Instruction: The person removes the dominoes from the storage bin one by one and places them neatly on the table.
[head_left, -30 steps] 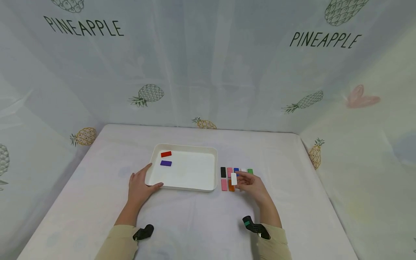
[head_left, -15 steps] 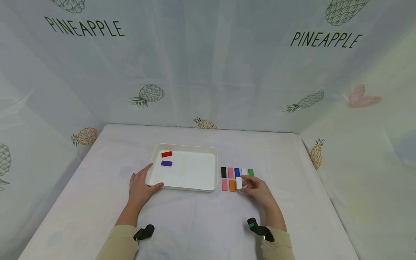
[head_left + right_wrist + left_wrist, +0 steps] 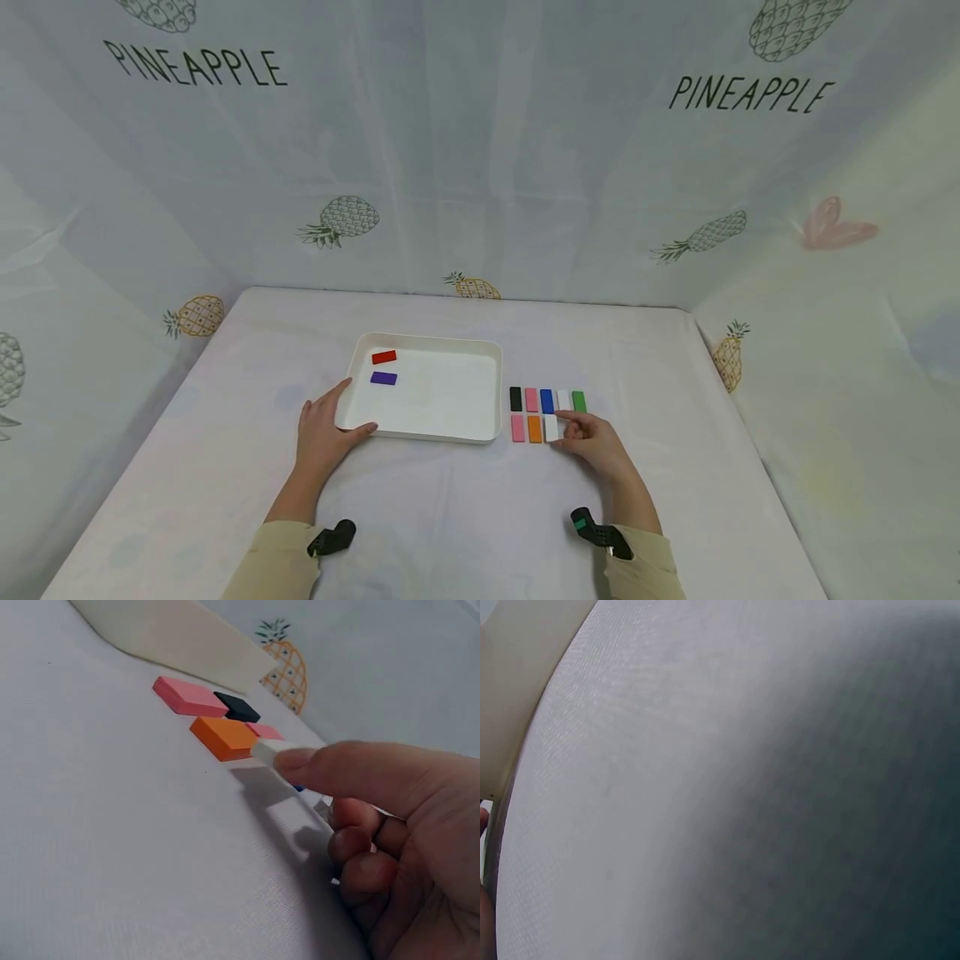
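A white rectangular block (image 3: 551, 428) lies at the right end of the front row of coloured blocks, and my right hand (image 3: 596, 442) pinches it between thumb and index finger. In the right wrist view the thumb (image 3: 296, 759) covers part of that block, beside an orange block (image 3: 223, 739). My left hand (image 3: 324, 429) touches the front left corner of a white tray (image 3: 450, 437), thumb at the front rim and fingers along the left side. Inside the tray lie a red block (image 3: 384, 357) and a purple block (image 3: 383, 378).
Behind the front row stand black (image 3: 515, 399), pink (image 3: 532, 400), blue (image 3: 547, 402), white (image 3: 563, 400) and green (image 3: 578, 402) blocks. Another pink block (image 3: 517, 428) begins the front row. A white cloth covers the table (image 3: 450, 517); a pineapple-print curtain (image 3: 480, 167) hangs behind.
My right hand has moved slightly right and down with the white block, from above the orange block to a spot beside it. The left hand and the tray have stayed put.
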Demonstrator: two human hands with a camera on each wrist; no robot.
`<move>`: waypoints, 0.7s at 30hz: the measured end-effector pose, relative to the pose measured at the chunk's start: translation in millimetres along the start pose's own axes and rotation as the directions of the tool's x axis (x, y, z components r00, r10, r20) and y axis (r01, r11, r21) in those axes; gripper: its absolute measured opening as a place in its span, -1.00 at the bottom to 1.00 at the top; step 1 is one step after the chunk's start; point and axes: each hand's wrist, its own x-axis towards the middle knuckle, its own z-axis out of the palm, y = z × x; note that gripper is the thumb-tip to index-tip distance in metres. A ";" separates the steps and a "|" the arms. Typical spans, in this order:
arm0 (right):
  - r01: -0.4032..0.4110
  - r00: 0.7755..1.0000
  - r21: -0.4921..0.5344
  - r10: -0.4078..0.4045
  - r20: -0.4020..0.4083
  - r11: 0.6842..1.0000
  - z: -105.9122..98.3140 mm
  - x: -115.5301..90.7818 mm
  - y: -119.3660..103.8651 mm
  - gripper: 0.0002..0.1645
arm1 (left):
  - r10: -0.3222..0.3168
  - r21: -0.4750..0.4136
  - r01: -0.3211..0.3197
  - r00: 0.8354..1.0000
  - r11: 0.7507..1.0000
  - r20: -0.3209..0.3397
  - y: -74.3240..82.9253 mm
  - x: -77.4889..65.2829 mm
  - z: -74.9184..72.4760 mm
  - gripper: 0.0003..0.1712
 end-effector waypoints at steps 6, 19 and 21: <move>-0.016 1.000 -0.009 0.016 -0.014 1.000 1.7 0.5 1.5 -0.42 | 0.011 0.014 -0.011 1.000 1.000 -0.003 0.7 0.5 0.1 0.14; -0.039 0.999 -0.034 0.038 -0.008 0.999 4.1 -1.1 -4.5 -0.42 | 0.000 -0.013 0.000 1.000 1.000 0.002 0.0 0.7 -0.3 0.12; -0.041 0.999 -0.051 0.041 -0.012 0.998 3.8 -1.1 -5.7 -0.43 | -0.001 -0.011 0.001 1.000 1.000 0.004 0.1 0.8 0.3 0.13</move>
